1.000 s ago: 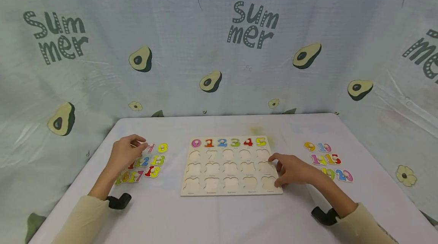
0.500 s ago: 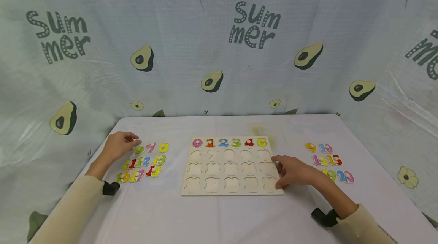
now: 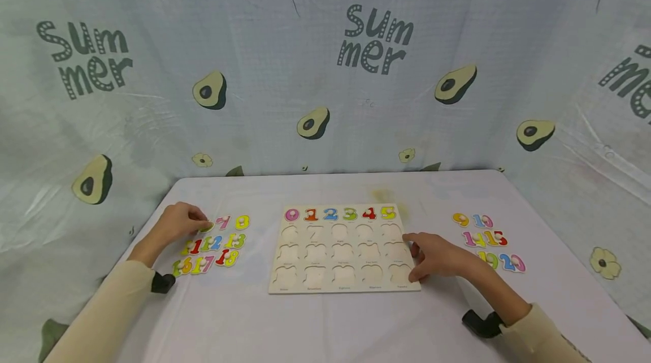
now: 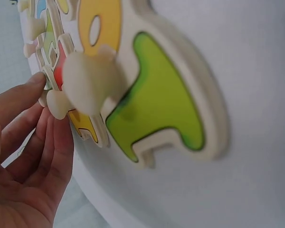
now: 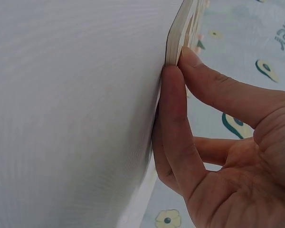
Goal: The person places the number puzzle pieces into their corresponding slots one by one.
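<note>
My left hand (image 3: 175, 224) is at the far left group of number puzzle pieces, its thumb and fingertips pinching the green number 6 piece (image 3: 207, 229), mostly covered. In the left wrist view the thumb and fingers (image 4: 57, 137) meet at a piece's edge behind the knobbed green number 1 (image 4: 164, 95). The wooden number board (image 3: 325, 290) lies mid-table, with pieces 0 to 5 seated in its top row and recesses showing below. My right hand (image 3: 438, 254) grips the board's right edge, thumb on the top face and a finger against the side in the right wrist view.
More pieces lie in rows on the left, such as the yellow 8 (image 3: 242, 222) and the 13 (image 3: 235, 240). Right of the board are the orange 9 (image 3: 460, 219), the 10, and several others. A printed cloth (image 3: 254, 40) hangs behind the white table (image 3: 325, 329).
My left hand first drew back leftward, uncovering the green 6, then came down onto it. My right hand has stayed at the board's edge.
</note>
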Motion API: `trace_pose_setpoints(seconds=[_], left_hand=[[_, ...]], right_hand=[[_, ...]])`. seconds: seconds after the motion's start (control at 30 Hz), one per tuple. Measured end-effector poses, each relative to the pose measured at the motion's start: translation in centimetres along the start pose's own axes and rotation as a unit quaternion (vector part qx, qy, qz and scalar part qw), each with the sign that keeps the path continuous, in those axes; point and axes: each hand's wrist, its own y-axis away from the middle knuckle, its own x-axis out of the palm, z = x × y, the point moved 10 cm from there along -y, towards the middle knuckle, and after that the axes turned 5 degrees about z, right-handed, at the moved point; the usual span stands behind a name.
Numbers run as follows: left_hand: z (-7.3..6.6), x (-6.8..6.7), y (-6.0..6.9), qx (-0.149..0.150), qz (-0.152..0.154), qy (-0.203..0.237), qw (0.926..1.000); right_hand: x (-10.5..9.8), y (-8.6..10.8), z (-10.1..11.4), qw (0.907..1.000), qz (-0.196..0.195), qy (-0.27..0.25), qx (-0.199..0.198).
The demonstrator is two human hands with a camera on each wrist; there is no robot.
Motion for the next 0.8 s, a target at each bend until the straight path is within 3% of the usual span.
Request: trace_pose_setpoints(seconds=[0.43,0.8], left_hand=[[-0.4,0.1,0.0,-0.001,0.002,-0.01,0.9999],[-2.1,-1.7,0.5,0.033,-0.039,-0.028,0.9983]], right_hand=[[0.0,0.1,0.3,1.0,-0.003,0.007,0.001],[0.1,0.2,0.3,1.0,-0.006,0.007,0.003]])
